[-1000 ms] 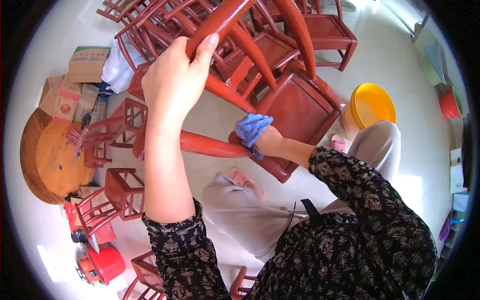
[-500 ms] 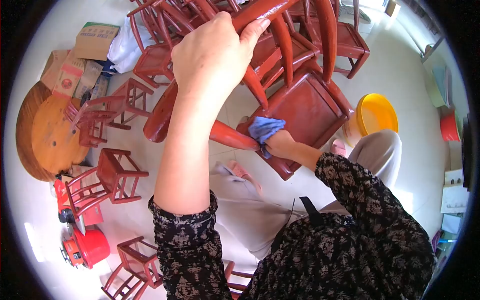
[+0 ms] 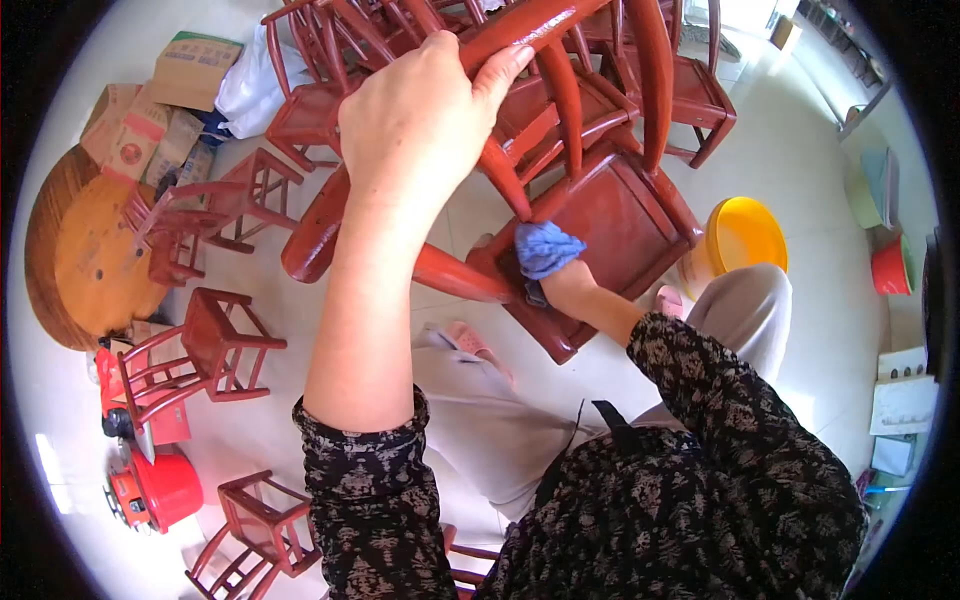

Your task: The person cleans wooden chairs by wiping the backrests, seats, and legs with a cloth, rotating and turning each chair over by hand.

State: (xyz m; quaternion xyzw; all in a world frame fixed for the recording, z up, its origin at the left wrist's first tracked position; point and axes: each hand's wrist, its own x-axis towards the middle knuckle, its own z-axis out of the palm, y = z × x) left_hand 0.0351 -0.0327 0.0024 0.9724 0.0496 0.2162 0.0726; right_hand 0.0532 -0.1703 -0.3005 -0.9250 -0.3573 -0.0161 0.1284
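My left hand (image 3: 415, 125) is wrapped over the thick top rail of a red-brown wooden chair (image 3: 625, 225), thumb along the wood. The palm side of that hand is hidden. Lower down, my right hand (image 3: 572, 290) presses a crumpled blue cloth (image 3: 547, 250) to the chair's seat, close to where a curved back post meets it. My right fingers are mostly covered by the cloth and its folds.
More red-brown chairs (image 3: 690, 95) crowd the far side. Small chairs (image 3: 215, 345) line the left, near a round wooden tabletop (image 3: 110, 260), cardboard boxes (image 3: 195, 70) and a red bucket (image 3: 170, 487). A yellow bucket (image 3: 742, 240) stands right of the seat.
My right hand has slid the cloth a little to the right and away from me over the seat. My left hand keeps its hold on the rail. The view has shifted slightly.
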